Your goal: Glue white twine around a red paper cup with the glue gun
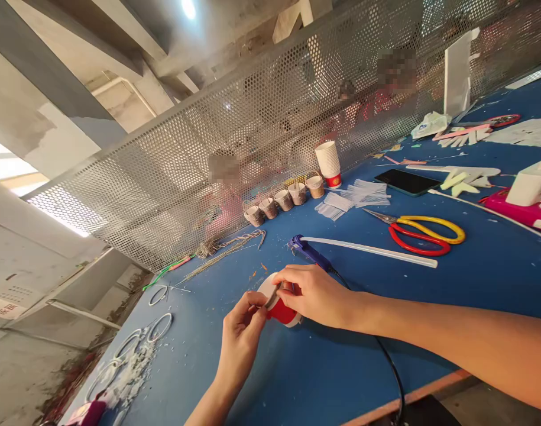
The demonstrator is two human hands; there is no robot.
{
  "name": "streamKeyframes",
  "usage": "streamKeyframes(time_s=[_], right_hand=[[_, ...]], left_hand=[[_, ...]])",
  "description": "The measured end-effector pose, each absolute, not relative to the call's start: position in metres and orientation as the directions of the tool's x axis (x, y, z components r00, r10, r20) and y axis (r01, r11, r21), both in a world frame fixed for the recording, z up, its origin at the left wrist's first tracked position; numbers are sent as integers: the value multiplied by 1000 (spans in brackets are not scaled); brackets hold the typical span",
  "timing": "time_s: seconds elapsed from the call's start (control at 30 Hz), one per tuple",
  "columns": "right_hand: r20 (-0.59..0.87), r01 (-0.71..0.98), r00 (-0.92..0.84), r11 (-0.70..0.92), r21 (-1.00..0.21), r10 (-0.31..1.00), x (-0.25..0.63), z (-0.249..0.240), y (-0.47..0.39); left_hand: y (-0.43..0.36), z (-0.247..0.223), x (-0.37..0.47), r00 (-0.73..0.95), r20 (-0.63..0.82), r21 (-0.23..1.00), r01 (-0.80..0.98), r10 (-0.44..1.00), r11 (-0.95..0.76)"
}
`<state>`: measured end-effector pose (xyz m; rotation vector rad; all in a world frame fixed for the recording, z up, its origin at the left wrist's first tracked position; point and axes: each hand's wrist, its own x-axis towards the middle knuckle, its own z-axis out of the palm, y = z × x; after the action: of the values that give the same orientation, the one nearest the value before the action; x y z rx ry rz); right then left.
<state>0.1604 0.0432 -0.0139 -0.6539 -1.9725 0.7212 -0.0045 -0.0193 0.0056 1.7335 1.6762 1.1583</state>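
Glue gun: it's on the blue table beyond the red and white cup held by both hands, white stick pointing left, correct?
Only the direction is wrong: the head view shows the white stick pointing right. The glue gun lies on the blue table beyond the red and white cup held by the left hand and right hand.

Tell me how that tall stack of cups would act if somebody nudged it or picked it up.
Pushed near the top, the stack of cups would probably tip, being tall and narrow at its foot. It is likely light for its size, as the cups look like paper. Lifted by the top cup, it might separate, since they appear merely nested.
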Motion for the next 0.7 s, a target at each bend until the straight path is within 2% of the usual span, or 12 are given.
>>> streamKeyframes(time_s=[0.33, 0.47, 0.53, 0.6, 0.67, 0.7], right_hand=[[565, 188, -431, 683, -706, 703, 162, -11, 44], [624, 143, -401, 718, -681, 671, 165, -10, 41], [724, 87, -453, 834, -545, 520, 167, -9, 33], [801, 20, -554, 966, -258, 225, 170, -6, 24], [784, -42, -617, 998, 45, -62, 172, -3, 16], [762, -55, -631, 989, 140, -143, 173, -3, 14]], left_hand=[[-21, 7, -1, -94, 281, 771, 615, 955, -166], [-20, 9, 1, -132, 329, 764, 620, 935, -181], [-19, 10, 2, -153, 331, 780, 600, 931, -178], [-18, 9, 0, -192, 325, 798, 582, 926, -159], [-16, 7, -3, -228, 315, 807, 575, 921, -134], [-14, 6, -5, -237, 312, 810, 572, 920, -127]])
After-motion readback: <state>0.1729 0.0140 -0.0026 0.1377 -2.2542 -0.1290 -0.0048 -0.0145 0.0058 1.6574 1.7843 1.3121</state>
